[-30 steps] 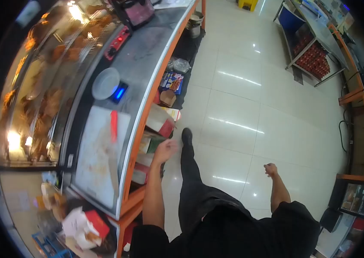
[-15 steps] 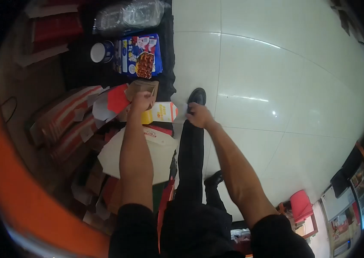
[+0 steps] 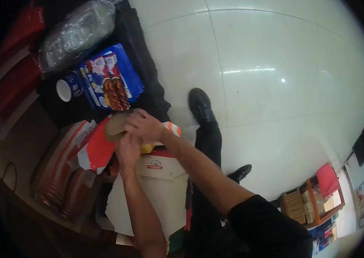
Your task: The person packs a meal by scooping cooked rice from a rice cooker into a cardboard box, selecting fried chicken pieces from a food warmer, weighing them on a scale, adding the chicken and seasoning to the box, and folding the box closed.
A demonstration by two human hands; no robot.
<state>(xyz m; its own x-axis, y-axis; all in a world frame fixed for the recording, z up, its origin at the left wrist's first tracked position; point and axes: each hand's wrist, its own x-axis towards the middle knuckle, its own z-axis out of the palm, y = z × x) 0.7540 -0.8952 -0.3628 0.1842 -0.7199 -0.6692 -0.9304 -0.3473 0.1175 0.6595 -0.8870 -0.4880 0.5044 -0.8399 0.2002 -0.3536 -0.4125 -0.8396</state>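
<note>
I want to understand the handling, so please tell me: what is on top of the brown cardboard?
The right hand overlaps one edge of the brown cardboard; the left hand is at its near edge. What the hands cover there cannot be seen.

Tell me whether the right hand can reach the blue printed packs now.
Probably yes: the blue printed packs lie close to the right hand, uncovered, with nothing visible in the way. That hand is busy at the brown paper item, though.
</note>
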